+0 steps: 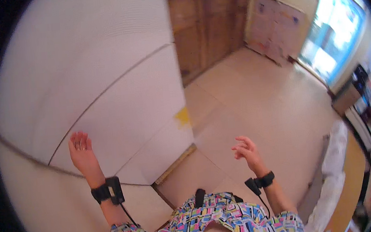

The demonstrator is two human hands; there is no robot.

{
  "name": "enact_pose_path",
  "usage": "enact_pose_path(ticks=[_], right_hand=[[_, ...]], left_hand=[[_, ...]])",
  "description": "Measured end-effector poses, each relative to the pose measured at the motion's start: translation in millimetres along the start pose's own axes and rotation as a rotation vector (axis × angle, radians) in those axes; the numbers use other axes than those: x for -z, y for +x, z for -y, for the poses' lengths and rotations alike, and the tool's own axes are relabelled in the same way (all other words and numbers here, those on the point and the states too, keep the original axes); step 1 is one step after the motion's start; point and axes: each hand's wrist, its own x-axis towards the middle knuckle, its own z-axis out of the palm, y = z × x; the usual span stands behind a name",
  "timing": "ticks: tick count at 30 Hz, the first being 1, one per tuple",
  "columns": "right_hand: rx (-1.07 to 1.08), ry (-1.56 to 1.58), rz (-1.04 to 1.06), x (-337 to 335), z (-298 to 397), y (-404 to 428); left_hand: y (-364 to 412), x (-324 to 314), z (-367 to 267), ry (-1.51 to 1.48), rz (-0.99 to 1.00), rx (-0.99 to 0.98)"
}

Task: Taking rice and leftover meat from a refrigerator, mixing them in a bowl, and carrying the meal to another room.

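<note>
My left hand is raised in front of a large white panel, close to a dark seam that runs across it. Its fingers are extended and rings show on them; nothing is held. Whether the fingertips touch the panel, I cannot tell. Over the tiled floor, my right hand hangs in the air with bent, spread fingers and no object in it. Black straps with small cabled devices circle both wrists, the left device and the right device.
A yellow patch marks the white panel near its edge. Behind stand brown wooden doors and a stained pale board beside a bright blue-framed opening. At right, a white-covered bundle lies along a wooden surface near assorted clutter.
</note>
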Motion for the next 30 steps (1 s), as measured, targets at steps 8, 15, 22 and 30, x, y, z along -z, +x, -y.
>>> enact_pose_path(ticks=[8,15,22,30], right_hand=[[-0.131,-0.151,-0.131,66,-105,-32],[-0.406,-0.326,-0.673,103,-227,-146],[-0.605,0.041,-1.166,9,-346,-250],[-0.517,0.475,-1.557,-45,-400,-334]], left_hand=[[-50,-16,167,0.355,0.312,0.611],[-98,-24,290,0.618,0.755,1.075],[-135,-14,386,0.716,1.286,1.335],[-198,-69,393,0.888,1.529,1.380]])
